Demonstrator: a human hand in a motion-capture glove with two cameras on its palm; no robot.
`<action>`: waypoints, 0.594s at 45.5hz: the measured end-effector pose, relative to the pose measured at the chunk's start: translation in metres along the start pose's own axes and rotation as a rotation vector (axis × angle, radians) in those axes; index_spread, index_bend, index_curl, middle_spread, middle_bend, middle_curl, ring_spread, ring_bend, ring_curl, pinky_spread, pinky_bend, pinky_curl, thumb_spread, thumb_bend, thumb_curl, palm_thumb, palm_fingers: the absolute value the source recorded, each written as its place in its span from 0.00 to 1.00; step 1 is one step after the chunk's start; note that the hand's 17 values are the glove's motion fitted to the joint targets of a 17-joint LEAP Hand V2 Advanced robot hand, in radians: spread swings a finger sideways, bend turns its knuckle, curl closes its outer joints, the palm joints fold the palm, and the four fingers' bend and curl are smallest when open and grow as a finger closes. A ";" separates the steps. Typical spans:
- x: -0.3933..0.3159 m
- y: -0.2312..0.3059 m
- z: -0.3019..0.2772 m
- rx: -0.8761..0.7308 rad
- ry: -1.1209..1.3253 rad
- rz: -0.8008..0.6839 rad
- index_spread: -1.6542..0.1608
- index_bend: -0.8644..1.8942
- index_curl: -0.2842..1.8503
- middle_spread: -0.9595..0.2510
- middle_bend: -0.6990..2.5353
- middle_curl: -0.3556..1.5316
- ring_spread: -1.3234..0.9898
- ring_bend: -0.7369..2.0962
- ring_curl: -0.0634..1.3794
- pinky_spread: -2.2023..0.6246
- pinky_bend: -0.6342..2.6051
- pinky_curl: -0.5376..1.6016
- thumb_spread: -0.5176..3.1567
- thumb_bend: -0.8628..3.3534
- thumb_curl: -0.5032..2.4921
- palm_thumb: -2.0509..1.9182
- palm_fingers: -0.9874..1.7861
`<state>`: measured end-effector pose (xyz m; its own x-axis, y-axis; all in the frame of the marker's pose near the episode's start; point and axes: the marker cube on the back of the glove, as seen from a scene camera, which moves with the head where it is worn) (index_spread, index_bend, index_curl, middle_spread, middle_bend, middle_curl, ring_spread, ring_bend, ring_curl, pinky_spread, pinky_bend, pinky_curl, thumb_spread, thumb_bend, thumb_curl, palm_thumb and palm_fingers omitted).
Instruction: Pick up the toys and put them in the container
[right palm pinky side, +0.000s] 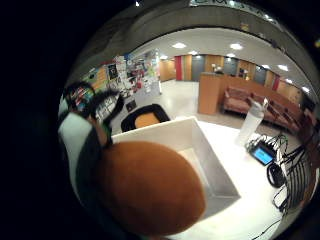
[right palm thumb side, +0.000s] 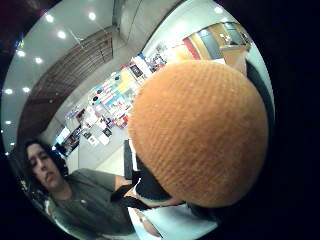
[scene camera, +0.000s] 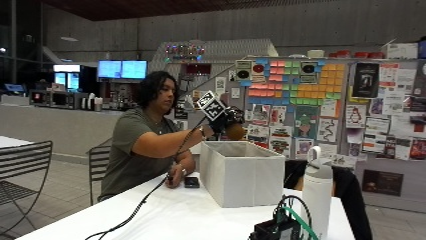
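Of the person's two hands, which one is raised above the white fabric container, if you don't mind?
The black-gloved right hand, holding an orange plush toy over the white fabric container; the bare hand rests on the table.

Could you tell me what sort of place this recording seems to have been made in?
Probably a public lobby or cafe area of a campus building: a board covered in posters and sticky notes, a counter with screens behind it, and sofas in an open hall.

We see a grey concrete wall (scene camera: 313, 25), a noticeboard (scene camera: 333, 105) crowded with colourful notes, two lit screens (scene camera: 121, 69), recessed ceiling lights (right palm pinky side: 236, 46), and a metal chair (scene camera: 23, 172).
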<state>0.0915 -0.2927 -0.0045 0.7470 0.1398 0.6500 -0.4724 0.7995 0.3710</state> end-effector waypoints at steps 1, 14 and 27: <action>0.003 0.001 0.003 -0.024 0.003 0.010 0.74 0.48 0.49 0.61 0.61 0.53 0.45 0.79 0.41 0.64 0.50 0.51 0.47 0.19 0.25 0.49 0.72; 0.006 0.030 -0.011 -0.263 0.020 0.085 0.69 0.44 0.43 0.65 0.46 0.43 0.45 0.57 0.25 0.74 0.42 0.45 0.37 0.18 0.25 0.48 0.34; -0.011 0.134 -0.071 -0.339 -0.033 0.099 0.67 0.44 0.41 0.67 0.42 0.40 0.46 0.55 0.22 0.77 0.40 0.43 0.38 0.18 0.24 0.48 0.38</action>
<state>0.0531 -0.1454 -0.0091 0.6874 0.2120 0.6947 -0.3556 0.9322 0.0674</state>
